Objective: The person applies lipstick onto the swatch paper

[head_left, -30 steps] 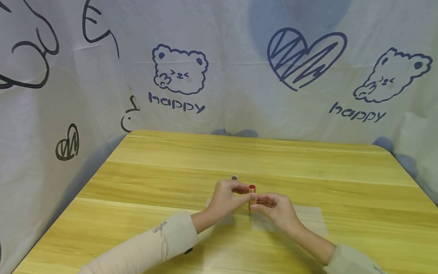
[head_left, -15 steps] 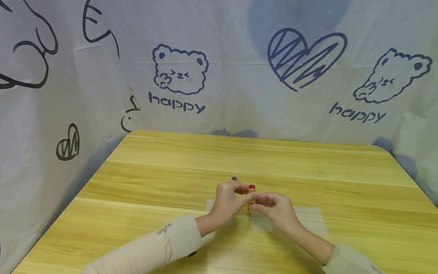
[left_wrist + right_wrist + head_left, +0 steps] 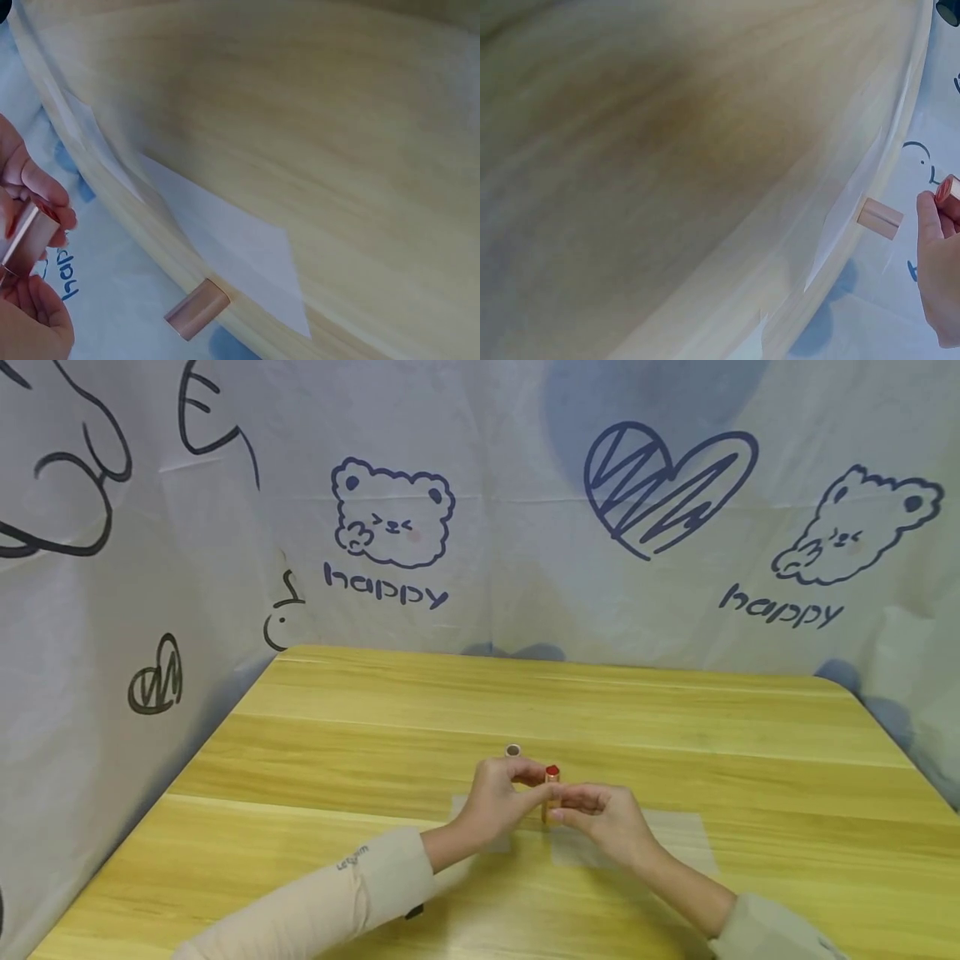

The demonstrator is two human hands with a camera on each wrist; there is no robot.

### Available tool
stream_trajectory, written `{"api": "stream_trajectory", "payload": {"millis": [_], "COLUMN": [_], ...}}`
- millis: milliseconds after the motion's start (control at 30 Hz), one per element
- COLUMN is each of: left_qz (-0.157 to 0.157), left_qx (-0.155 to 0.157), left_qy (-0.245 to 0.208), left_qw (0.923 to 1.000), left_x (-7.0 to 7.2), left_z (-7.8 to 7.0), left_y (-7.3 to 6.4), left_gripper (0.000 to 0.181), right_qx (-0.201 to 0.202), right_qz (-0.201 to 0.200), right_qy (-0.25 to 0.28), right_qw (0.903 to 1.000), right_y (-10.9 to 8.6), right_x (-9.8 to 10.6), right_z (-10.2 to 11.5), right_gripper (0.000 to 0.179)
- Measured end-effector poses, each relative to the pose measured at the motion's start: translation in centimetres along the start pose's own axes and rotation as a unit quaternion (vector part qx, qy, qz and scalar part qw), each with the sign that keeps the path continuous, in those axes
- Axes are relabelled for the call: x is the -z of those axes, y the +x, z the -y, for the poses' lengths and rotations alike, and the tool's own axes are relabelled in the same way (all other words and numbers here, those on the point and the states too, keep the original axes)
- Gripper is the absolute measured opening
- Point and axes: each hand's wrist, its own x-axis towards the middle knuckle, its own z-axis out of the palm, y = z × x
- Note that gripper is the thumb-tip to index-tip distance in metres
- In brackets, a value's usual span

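Both hands meet on a lipstick (image 3: 552,773) held upright over the table, its red tip showing just above the rose-gold tube. My left hand (image 3: 491,802) pinches the tube near its top between thumb and fingers. Lower down, my right hand (image 3: 618,827) pinches the base, which the fingers partly cover. In the left wrist view the shiny tube of the lipstick (image 3: 31,236) appears between the two hands at the left edge. The right wrist view catches the lipstick (image 3: 951,193) end-on, red inside its rim. Behind my left hand stands the rose-gold cap (image 3: 513,750), hollow end up.
On the wooden table (image 3: 300,735) a pale sheet (image 3: 682,843) lies under my right hand. Another pale sheet (image 3: 498,842) is partly hidden by my left hand. A curtain (image 3: 495,527) with printed bears and hearts hangs beyond the table's far edge.
The red tip has risen from inside the tube to slightly above its rim. Both hands keep nearly the same place, with only slight shifts of the left arm.
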Motion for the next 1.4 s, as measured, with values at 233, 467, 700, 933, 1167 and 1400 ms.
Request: {"api": "stream_trajectory", "payload": {"millis": [233,467,700,933,1167,1400], "left_qz": [0.029,0.048,0.054,0.022,-0.034,-0.068], "left_qx": [-0.015,-0.012,-0.028,-0.009,-0.018,0.0], "left_qy": [-0.003,-0.016,-0.01,-0.009,-0.003,-0.01], "left_qw": [0.9994,0.9986,0.9981,0.9997,0.9992,0.9976], "left_x": [0.4,0.6,0.7,0.6,-0.1,-0.8], "left_z": [0.0,0.0,-0.1,-0.2,-0.2,-0.6], "left_y": [0.0,0.1,0.2,0.1,-0.2,-0.5], "left_gripper": [0.014,0.014,0.015,0.017,0.016,0.015], "right_qx": [0.005,0.0,0.009,-0.002,-0.007,-0.02], "right_qz": [0.014,0.033,0.052,0.039,0.01,-0.019], "right_qy": [-0.009,-0.005,0.013,0.011,0.015,0.018], "right_qw": [0.9999,0.9994,0.9985,0.9992,0.9998,0.9995], "right_y": [0.0,-0.1,0.0,0.1,-0.1,-0.1], "right_x": [0.2,0.4,0.7,0.7,0.4,0.0], "right_z": [0.0,-0.2,-0.5,-0.5,-0.2,0.0], "right_gripper": [0.033,0.035,0.037,0.037,0.035,0.032]}}
